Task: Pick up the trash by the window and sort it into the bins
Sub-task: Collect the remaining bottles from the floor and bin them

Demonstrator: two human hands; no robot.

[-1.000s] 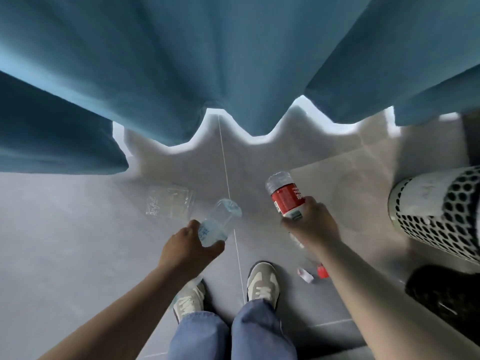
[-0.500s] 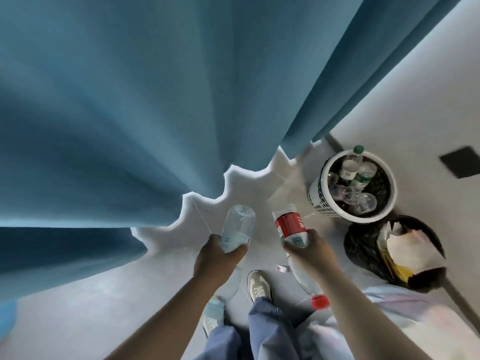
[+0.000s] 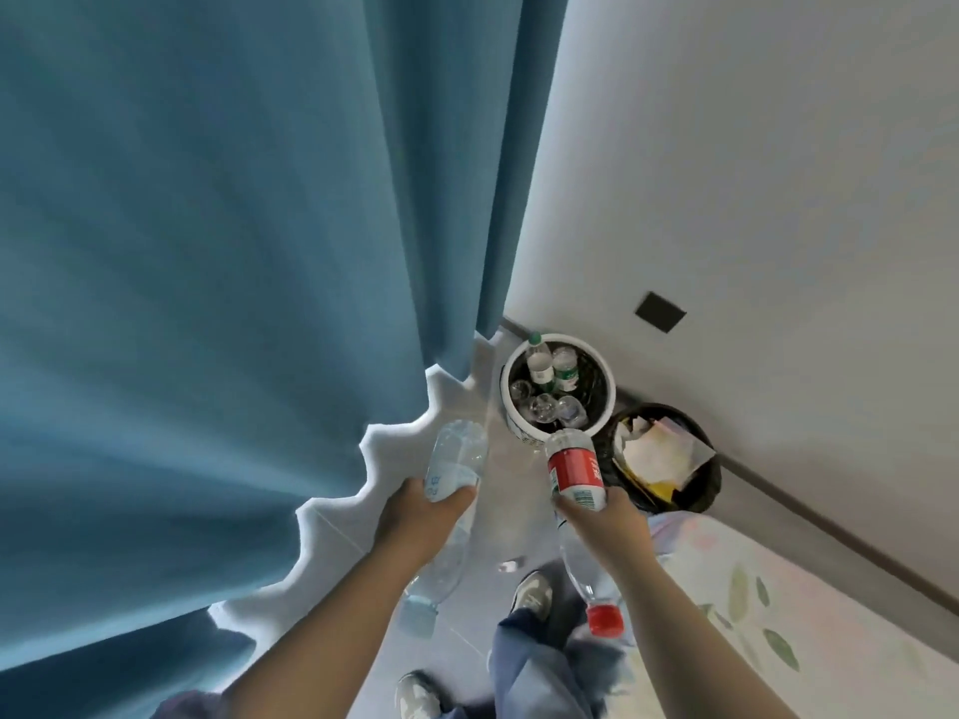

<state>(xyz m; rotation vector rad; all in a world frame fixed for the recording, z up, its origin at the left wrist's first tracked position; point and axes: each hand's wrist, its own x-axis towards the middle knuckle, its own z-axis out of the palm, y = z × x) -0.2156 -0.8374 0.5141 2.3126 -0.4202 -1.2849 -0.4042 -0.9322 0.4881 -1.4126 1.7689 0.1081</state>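
L hand [image 3: 415, 521] grips a clear bottle [image 3: 456, 459] w/ pale blue label round its middle, fingers and thumb curled on it; base points to 12 o'clock, pale cap hangs down toward 6 o'clock beside the forearm

R hand [image 3: 610, 521] grips a red-label bottle [image 3: 573, 467] the same way: base up at 12 o'clock, red cap down at 6 o'clock under the wrist. The 2 bottles are apart, side by side, both off the floor

White bin [image 3: 610, 391] w/ perforated side sits at 12 o'clock of the R hand, against the wall [image 3: 778, 173]; inside are several clear bottles, 2 w/ green labels, 1 w/ green cap. The red-label bottle's base overlaps the bin's near rim in view; can't tell if they touch. Black bin [image 3: 712, 482] is at 4 o'clock of the white bin, just beside it, holding crumpled white paper and sth yellow

Blue curtain [image 3: 233, 251] fills the view from 7 to 12 o'clock, hem just off the grey floor [image 3: 498, 500]. Small pale scrap [image 3: 507, 565] lies on the floor between the forearms. Shoe [image 3: 532, 594] and jeans [image 3: 539, 666] at 6 o'clock. Leaf-print fabric [image 3: 752, 604] at 4 o'clock. Dark square plate [image 3: 660, 311] on the wall at 1 o'clock of the white bin
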